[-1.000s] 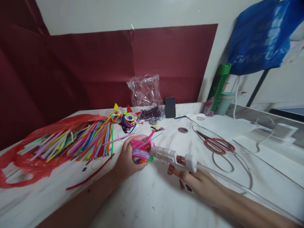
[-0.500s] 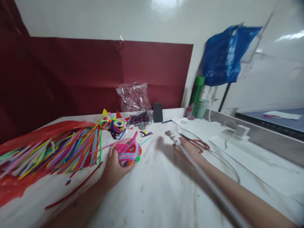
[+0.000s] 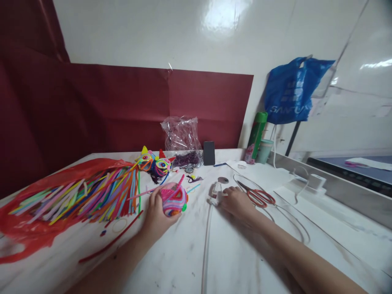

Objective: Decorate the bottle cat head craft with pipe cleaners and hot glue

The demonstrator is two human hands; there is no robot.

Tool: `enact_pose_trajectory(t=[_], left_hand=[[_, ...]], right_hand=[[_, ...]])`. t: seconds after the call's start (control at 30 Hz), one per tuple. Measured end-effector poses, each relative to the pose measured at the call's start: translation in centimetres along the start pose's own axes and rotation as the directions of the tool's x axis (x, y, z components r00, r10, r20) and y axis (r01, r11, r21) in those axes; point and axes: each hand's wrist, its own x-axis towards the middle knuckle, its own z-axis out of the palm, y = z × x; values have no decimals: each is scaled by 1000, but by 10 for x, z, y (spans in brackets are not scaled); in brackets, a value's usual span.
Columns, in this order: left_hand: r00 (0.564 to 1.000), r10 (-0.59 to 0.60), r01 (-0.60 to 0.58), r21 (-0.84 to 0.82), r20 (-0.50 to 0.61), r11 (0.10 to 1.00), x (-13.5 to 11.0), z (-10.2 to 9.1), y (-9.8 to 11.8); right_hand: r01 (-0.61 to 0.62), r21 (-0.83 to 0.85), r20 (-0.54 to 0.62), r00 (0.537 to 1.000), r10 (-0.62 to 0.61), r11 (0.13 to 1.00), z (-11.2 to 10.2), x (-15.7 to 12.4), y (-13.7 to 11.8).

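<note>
My left hand [image 3: 155, 212] is wrapped round a pink pipe-cleaner ball [image 3: 174, 199] with swirls of colour, held just above the white table [image 3: 183, 261]. My right hand [image 3: 236, 201] rests on the table to the right of it, fingers curled at the white glue gun [image 3: 215, 192], which lies flat with its clear glue stick [image 3: 206, 241] trailing toward me. I cannot see whether the fingers still grip the gun.
A red plastic bag [image 3: 36, 228] spread under many coloured pipe cleaners [image 3: 92, 192] covers the left. Two finished pipe-cleaner faces [image 3: 154, 162], a clear bag [image 3: 181, 134], a dark phone [image 3: 209, 153], red scissors [image 3: 259, 197], a green can [image 3: 255, 136] and a blue bag [image 3: 290, 92] lie beyond.
My right hand has brought the glue gun away from the ball and laid it down on the table to the right. My left hand has kept the ball.
</note>
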Motion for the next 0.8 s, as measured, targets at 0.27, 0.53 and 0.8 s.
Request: enact_pose_trajectory(t=[0.27,0.53,0.8], left_hand=[[985,173,-172,137,6,975,-3,-2,12],[976,206,-216,199,72,956,-2,-6,18],[960,257,-278,247,113,928,-2,-7,20]], right_hand=[[179,622,-76,983,-168,762,-6,-11,-91],[225,530,-135,974,-180,818,16,-8,-111],[221,399,-78,975,-207,890,16,-7,-108]])
